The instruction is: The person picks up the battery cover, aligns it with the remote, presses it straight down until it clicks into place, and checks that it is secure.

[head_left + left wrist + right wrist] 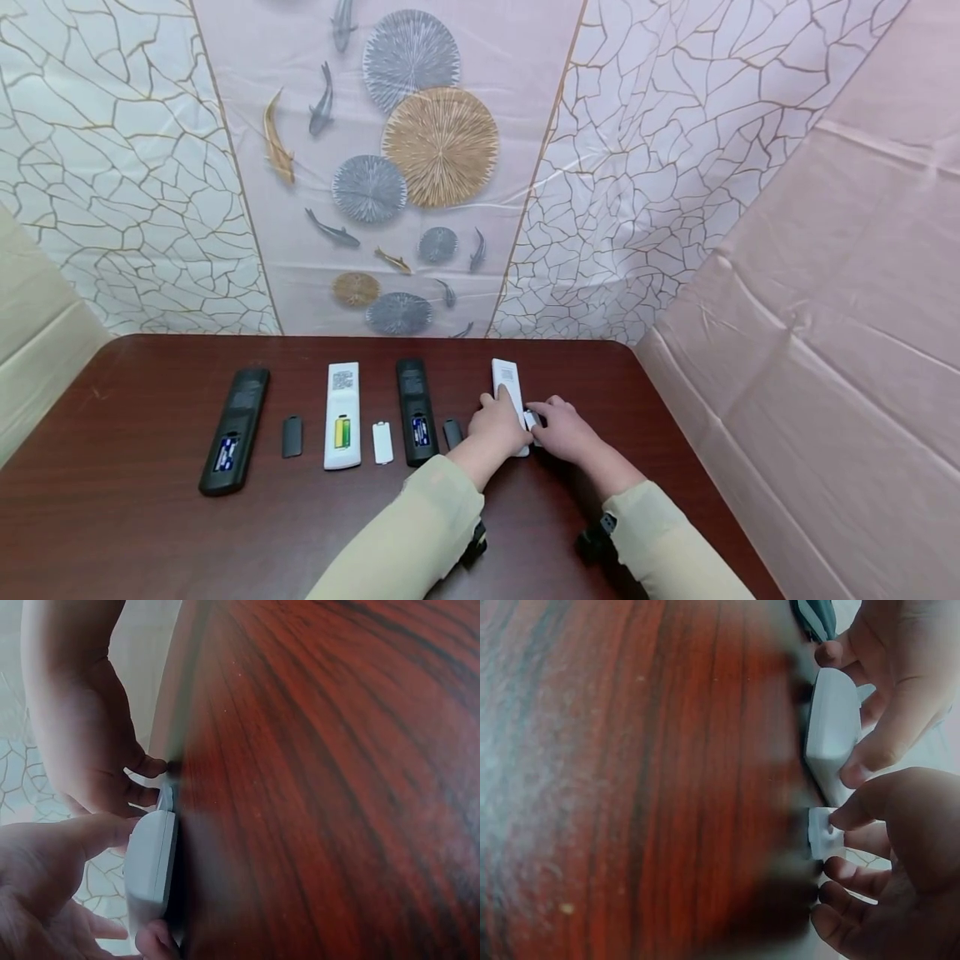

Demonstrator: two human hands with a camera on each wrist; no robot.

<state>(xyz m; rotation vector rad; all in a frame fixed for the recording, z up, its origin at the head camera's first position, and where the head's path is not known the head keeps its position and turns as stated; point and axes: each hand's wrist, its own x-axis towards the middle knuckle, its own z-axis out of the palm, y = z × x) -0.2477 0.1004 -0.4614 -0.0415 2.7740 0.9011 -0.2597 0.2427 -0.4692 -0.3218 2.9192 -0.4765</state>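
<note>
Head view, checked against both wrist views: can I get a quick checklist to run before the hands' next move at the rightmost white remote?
1. Left hand holding the rightmost white remote: ok.
2. Right hand on the small white battery cover: ok, fingers pinch it.
3. That cover fitted: not ok, it is beside the remote.
4. That remote's battery compartment: cannot tell, hidden in these views.
5. Batteries in the left black remote, left white remote and right black remote: ok, visible.
6. Those three compartments covered: not ok, all open.
</note>
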